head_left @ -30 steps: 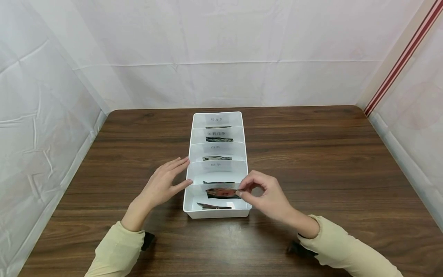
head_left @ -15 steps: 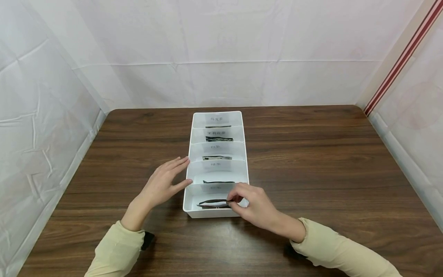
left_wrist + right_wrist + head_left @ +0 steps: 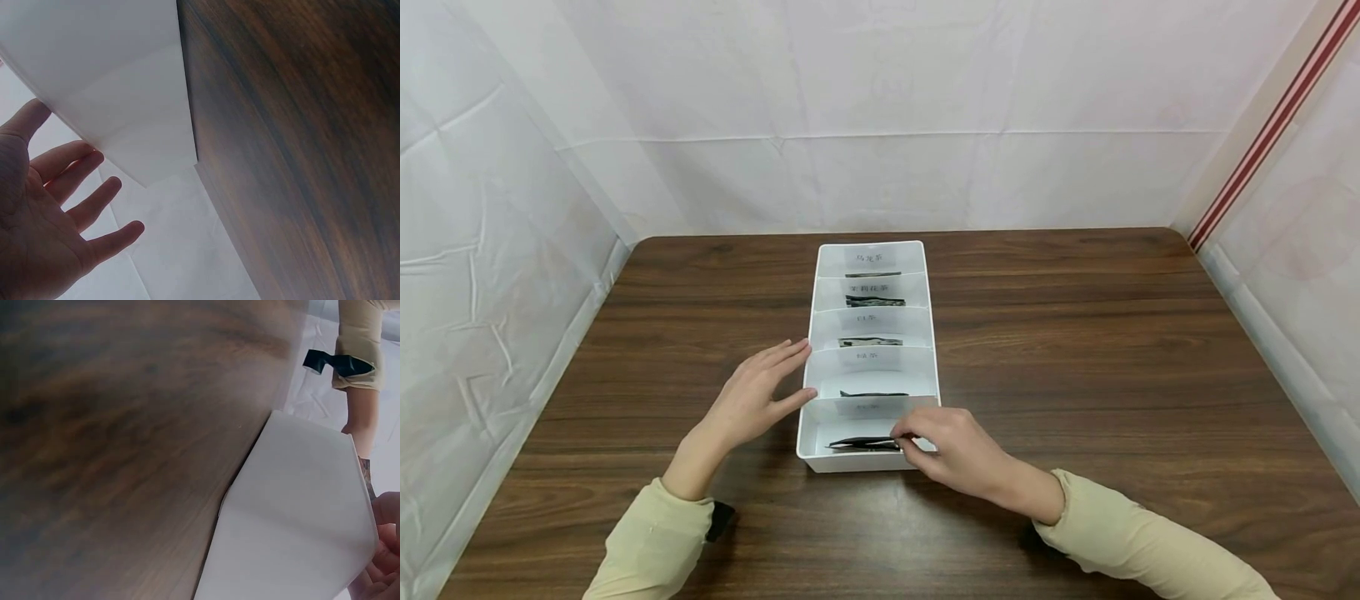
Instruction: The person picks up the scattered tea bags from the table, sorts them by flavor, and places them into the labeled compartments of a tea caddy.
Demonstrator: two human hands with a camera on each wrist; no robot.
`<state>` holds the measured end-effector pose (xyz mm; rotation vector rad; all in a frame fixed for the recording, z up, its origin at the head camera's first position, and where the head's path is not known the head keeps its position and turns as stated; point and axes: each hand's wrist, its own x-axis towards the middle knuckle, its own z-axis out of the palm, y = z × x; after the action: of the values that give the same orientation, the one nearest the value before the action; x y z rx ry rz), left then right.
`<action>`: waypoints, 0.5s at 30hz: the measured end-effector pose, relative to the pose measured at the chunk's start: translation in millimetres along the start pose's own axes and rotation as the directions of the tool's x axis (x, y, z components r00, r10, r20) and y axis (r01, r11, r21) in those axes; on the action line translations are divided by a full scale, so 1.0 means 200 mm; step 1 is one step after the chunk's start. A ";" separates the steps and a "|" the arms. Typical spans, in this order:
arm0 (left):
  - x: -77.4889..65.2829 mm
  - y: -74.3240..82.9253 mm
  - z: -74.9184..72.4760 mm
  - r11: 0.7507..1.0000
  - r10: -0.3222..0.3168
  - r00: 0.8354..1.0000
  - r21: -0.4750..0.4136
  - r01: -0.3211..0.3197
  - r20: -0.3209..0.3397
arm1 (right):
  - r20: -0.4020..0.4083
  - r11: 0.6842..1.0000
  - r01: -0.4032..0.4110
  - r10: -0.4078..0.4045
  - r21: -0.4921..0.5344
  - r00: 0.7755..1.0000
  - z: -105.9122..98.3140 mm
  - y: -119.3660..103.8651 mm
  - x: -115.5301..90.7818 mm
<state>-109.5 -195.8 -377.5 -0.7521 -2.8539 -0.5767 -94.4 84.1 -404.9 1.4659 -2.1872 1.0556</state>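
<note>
A long white divided box (image 3: 865, 464) stands on the table, with labels in Chinese naming teas on its dividers. My right hand (image 3: 955, 446) reaches over the box's right side into the nearest compartment. Its thumb and fingers pinch the right end of a dark tea packet (image 3: 859, 440), which lies low against another packet there. In the right wrist view, a patterned bit of packet (image 3: 365, 470) shows above the rim beside the fingers. My left hand (image 3: 752, 396) touches the box's left rim with spread, nearly straight fingers; the left wrist view shows the fingertips at that edge.
Farther compartments hold upright tea packets: a thin one (image 3: 874, 394), a pale one (image 3: 870, 342), a dark bunch (image 3: 876, 301) and a thin edge (image 3: 873, 274) at the back. Brown wooden table (image 3: 1075, 333) surrounds the box; white sheeting (image 3: 880, 183) hangs behind and at both sides.
My right hand has moved left and toward me, lowering the tea packet from the compartment's rear, where its reddish face showed, to the packet at the front. The left hand has stayed put.
</note>
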 end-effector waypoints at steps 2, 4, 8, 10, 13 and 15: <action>0.00 0.00 0.00 1.000 0.002 1.000 0.001 -0.002 -0.001 | 0.000 0.999 0.024 -0.024 -0.040 1.000 0.00 0.00 0.00; 0.00 0.00 0.00 1.000 0.000 1.000 0.001 0.000 0.001 | -0.002 0.997 0.047 -0.047 -0.067 0.999 0.00 0.01 0.00; 0.00 0.00 0.00 1.000 -0.005 1.000 -0.002 0.005 0.003 | -0.008 0.994 0.075 -0.076 -0.082 0.997 -0.01 0.01 -0.01; 0.00 0.00 0.00 1.000 -0.006 1.000 -0.002 0.006 0.004 | -0.008 0.995 0.079 -0.079 -0.069 0.997 -0.01 0.01 -0.01; 0.00 0.00 0.00 1.000 -0.003 1.000 0.000 0.003 0.001 | -0.006 0.995 0.077 -0.077 -0.061 0.997 -0.01 0.01 -0.01; 0.00 0.00 0.00 1.000 0.000 1.000 0.000 0.000 -0.001 | -0.004 0.996 0.073 -0.074 -0.059 0.997 -0.01 0.01 -0.02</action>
<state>-109.4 -196.0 -377.7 -0.7513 -2.8536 -0.5769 -95.1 87.5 -406.7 1.5032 -2.1244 0.9619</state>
